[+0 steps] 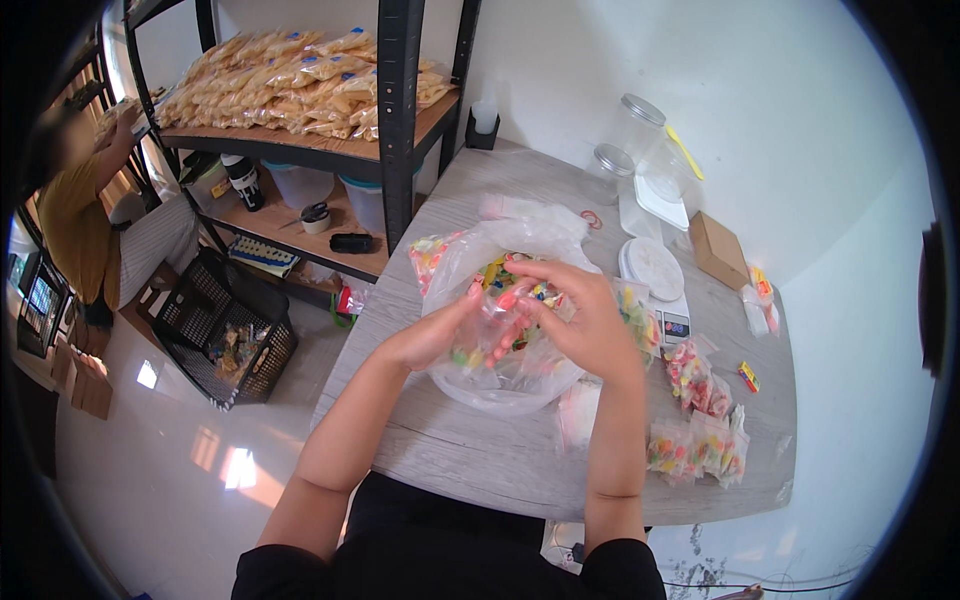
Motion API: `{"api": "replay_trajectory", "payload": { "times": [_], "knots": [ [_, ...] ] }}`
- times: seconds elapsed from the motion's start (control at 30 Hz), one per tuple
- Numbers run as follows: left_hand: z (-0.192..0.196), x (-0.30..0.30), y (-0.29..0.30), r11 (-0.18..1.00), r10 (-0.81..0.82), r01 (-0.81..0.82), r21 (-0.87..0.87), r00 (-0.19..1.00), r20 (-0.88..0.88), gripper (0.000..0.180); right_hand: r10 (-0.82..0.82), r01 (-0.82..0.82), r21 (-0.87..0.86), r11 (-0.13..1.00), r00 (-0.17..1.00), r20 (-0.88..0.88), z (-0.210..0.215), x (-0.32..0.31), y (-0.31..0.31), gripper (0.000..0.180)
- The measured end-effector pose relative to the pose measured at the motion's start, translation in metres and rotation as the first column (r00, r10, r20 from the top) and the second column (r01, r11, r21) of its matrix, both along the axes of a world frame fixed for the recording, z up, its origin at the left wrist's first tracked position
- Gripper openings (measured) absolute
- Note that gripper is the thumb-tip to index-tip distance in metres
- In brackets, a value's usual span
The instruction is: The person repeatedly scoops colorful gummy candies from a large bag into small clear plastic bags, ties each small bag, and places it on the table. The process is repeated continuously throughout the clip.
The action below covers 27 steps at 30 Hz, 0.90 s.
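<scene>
A large clear plastic bag (470, 385) stands wide-mouthed on the table, with colourful wrapped candies (492, 268) inside. Above its mouth, my left hand (440, 328) grips a small clear plastic bag (478, 335) with a few coloured pieces showing through. My right hand (580, 315) curls in from the other side, thumb and fingers at the small bag's top; what they hold is hidden. Filled candy packets (690, 447) lie in a row at the right, near more reddish packets (695, 378). Beside my right hand is another candy packet (636, 318).
A digital scale (674, 326) bearing a round white lid (652, 268) stands right of the large bag. Behind are clear jars (640, 125) and a brown box (718, 250). At left are a shelf (398, 120) of bagged snacks, a black crate (262, 365) and another person (75, 225).
</scene>
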State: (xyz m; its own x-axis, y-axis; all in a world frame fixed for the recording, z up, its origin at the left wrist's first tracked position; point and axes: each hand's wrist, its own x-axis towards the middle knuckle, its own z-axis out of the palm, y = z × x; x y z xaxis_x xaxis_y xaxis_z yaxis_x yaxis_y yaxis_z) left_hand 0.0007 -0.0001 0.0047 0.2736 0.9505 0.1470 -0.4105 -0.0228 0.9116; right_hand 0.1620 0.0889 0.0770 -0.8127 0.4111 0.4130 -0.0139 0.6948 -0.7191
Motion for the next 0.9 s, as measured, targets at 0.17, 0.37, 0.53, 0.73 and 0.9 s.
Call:
{"api": "replay_trajectory", "payload": {
  "times": [0.17,0.37,0.53,0.73,0.9],
  "knots": [
    [-0.004,-0.008,0.000,0.996,0.093,-0.092,-0.010,0.991,0.097,0.073,-0.026,0.027,0.008,1.000,0.992,-0.123,-0.012,-0.006,0.009,0.036],
    [-0.005,-0.018,0.004,0.977,0.194,-0.213,0.025,0.926,0.325,0.072,-0.195,0.149,0.221,0.964,0.960,0.199,-0.048,-0.019,0.027,0.025],
    [-0.001,-0.015,0.002,0.955,0.289,-0.295,0.024,0.946,0.147,0.073,-0.354,0.157,0.445,0.881,0.845,0.402,-0.088,-0.031,0.021,0.015],
    [-0.001,-0.012,0.002,0.970,0.241,-0.244,0.024,0.967,0.082,0.076,-0.323,0.159,0.478,0.864,0.903,0.284,-0.095,-0.032,0.023,0.014],
    [-0.004,-0.011,0.004,0.980,0.197,-0.200,0.007,0.970,0.143,0.079,-0.330,0.145,0.425,0.894,0.854,0.403,-0.081,-0.033,0.022,0.007]
  ]
}}
